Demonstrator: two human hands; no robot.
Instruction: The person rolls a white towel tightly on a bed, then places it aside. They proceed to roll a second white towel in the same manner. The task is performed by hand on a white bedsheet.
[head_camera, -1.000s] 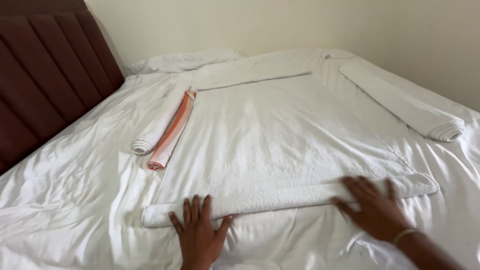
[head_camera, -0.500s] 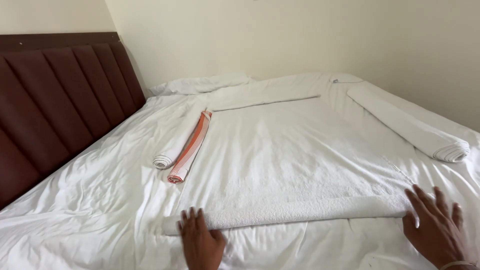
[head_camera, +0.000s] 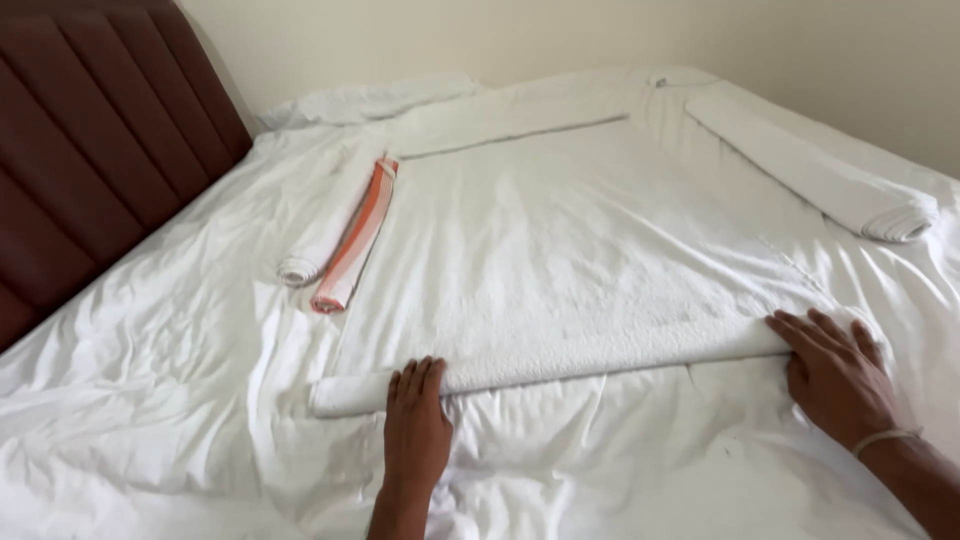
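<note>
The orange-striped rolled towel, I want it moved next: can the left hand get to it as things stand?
Probably yes: the left hand rests on the rolled towel edge, and only bare sheet lies between it and the orange-striped towel.

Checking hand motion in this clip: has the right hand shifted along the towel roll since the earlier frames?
Yes. The right hand slid outward to the rolled towel edge's right end.

Open sheet lies at twelve o'clock across the flat towel — rolled towels block ten o'clock, another roll blocks two o'clock, the headboard walls off nine.
</note>
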